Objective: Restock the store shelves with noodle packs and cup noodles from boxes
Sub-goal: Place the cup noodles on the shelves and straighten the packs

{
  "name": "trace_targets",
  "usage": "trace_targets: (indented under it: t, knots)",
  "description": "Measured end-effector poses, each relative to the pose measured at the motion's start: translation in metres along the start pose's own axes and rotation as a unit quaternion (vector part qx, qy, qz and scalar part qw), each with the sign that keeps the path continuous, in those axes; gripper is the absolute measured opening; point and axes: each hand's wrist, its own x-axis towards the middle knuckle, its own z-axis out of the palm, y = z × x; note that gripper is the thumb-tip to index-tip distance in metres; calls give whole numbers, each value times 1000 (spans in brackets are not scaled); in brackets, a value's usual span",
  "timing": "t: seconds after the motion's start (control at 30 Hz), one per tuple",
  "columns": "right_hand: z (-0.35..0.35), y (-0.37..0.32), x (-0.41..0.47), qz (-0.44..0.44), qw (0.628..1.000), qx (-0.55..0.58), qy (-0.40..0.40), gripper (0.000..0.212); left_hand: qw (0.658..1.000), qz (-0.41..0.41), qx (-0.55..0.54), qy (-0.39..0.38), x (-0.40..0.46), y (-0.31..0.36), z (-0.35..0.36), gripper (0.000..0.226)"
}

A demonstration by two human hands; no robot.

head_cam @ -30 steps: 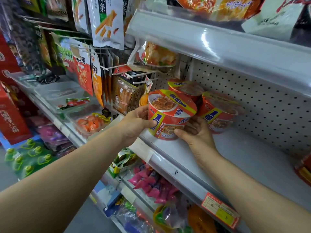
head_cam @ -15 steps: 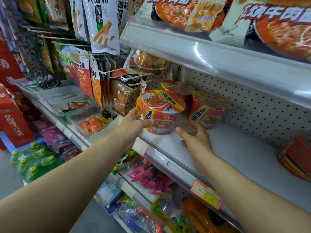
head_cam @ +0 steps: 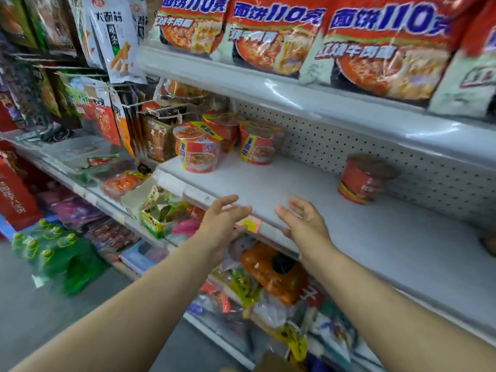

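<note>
Three red and yellow cup noodles stand at the left end of the white shelf [head_cam: 308,200]: one in front [head_cam: 198,149], one behind it [head_cam: 222,127], one to the right [head_cam: 259,143]. A darker red cup [head_cam: 362,178] stands alone farther right by the pegboard. My left hand [head_cam: 221,224] and my right hand [head_cam: 302,221] hover at the shelf's front edge, fingers spread, holding nothing, well short of the cups. Red noodle packs [head_cam: 381,47] line the shelf above.
Hanging snack bags [head_cam: 112,38] fill the hooks on the left. Lower shelves hold mixed packets [head_cam: 271,272] and clear tubs. A green bottle pack [head_cam: 53,251] sits on the floor at left. A cardboard box corner [head_cam: 273,363] shows at the bottom edge.
Both hands have let go of the front cup noodle, which now stands on the shelf, and have drawn back to the shelf's front edge. The view has pulled back and tilted up.
</note>
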Motion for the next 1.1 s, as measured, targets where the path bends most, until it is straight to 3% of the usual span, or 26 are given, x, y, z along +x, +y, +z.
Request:
trace_targets:
  t: [0.17,0.43,0.7,1.1]
  knots:
    - [-96,11,-75,15,998,-15,60,45,998,-43,-7,-34,-79,-55,68,28]
    - [-251,29,-202,64,992,-32,103,44,990,-87,72,-82,-207,-132,164,22]
    - [-370,64,-280,115,972,4,205,40,972,-150,104,-145,-275,-205,244,34]
    - [-495,130,-337,192,876,48,439,32,907,-243,194,-284,-293,-314,350,31]
